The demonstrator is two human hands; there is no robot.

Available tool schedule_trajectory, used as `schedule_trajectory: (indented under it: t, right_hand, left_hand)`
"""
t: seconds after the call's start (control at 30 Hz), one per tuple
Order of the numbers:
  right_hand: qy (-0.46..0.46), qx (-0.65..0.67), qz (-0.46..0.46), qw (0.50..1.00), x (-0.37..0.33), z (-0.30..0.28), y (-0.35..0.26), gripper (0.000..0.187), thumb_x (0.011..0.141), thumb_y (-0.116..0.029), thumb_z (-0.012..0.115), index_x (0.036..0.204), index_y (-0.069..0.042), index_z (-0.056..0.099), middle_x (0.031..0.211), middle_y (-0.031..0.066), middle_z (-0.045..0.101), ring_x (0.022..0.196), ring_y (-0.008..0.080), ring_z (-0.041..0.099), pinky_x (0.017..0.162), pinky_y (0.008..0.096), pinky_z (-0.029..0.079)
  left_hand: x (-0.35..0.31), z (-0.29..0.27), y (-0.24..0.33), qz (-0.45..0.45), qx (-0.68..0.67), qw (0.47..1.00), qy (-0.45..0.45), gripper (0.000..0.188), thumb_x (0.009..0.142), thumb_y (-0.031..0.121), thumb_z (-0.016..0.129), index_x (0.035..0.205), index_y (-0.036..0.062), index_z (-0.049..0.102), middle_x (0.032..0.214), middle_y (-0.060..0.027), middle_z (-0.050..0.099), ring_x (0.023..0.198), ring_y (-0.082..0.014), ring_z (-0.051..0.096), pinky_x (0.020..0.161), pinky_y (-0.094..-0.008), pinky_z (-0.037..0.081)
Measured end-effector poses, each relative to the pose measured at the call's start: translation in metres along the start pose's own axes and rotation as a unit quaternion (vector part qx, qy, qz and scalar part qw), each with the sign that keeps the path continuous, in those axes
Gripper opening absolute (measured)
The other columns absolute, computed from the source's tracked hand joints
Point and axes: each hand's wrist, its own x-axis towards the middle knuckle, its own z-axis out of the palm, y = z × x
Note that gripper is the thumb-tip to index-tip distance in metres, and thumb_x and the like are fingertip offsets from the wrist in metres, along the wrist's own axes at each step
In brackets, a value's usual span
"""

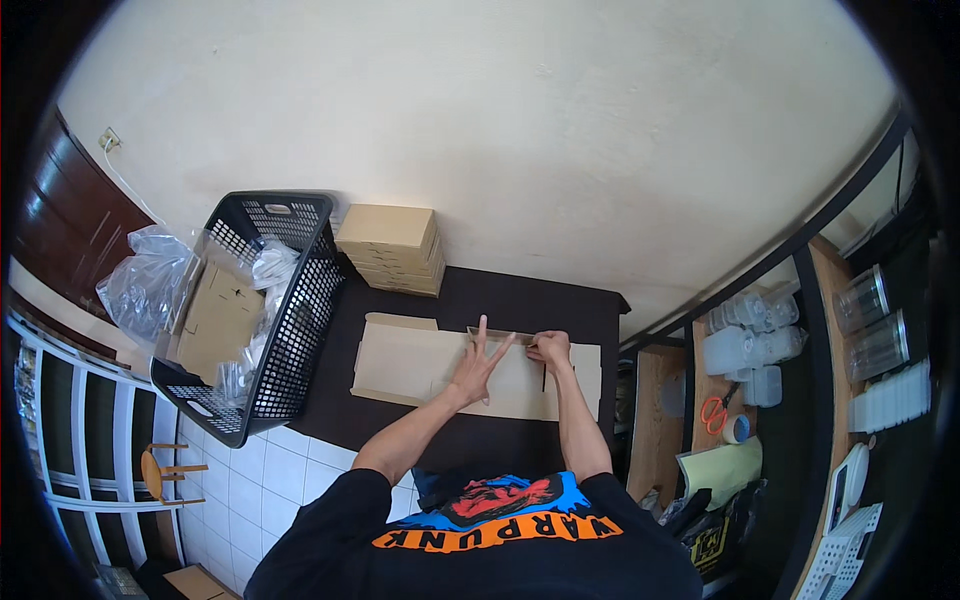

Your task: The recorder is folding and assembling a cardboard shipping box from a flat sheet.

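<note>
A flat, unfolded cardboard box blank (420, 365) lies across the dark table in front of me. My left hand (477, 374) rests over its middle with fingers spread, the fingertips at a raised flap (500, 336) along the far edge. To the right of it, my right hand (550, 349) is closed, its fingers pinching the right end of that flap. Part of the flap is hidden behind my hands.
A stack of folded cardboard boxes (390, 245) stands at the table's back left. Beside it, a black plastic basket (305, 330) holds cardboard and clear plastic bags. On the right, shelves carry clear containers (745, 345), orange-handled scissors (713, 412) and a tape roll (737, 429).
</note>
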Motion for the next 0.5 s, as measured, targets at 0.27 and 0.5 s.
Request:
schedule_trajectory:
  t: [0.27, 0.5]
  right_hand:
    - [-0.072, 0.327, 0.048, 0.941, -0.022, -0.007, 0.037, 0.041, 0.100, -0.009, 0.071, 0.136, 0.007, 0.062, 0.101, 0.0124, 0.074, 0.082, 0.0234, 0.076, 0.084, 0.0389, 0.067]
    - [0.036, -0.151, -0.172, 0.973, -0.035, -0.013, 0.060, 0.039, 0.094, -0.017, 0.078, 0.131, -0.004, 0.073, 0.100, 0.0159, 0.077, 0.088, 0.0278, 0.075, 0.077, 0.0373, 0.060]
  left_hand:
    - [0.002, 0.024, -0.008, 0.010, -0.185, 0.982, -0.036, 0.166, 0.045, 0.007, 0.104, 0.171, 0.0318, 0.000, 0.171, -0.0311, -0.017, 0.136, -0.0485, 0.054, 0.105, -0.0589, 0.054]
    - [-0.006, 0.031, -0.009, -0.058, 0.062, 0.995, -0.057, 0.127, 0.052, 0.071, 0.089, 0.157, 0.0101, 0.052, 0.165, -0.0101, 0.046, 0.154, -0.0391, 0.032, 0.124, -0.0636, 0.020]
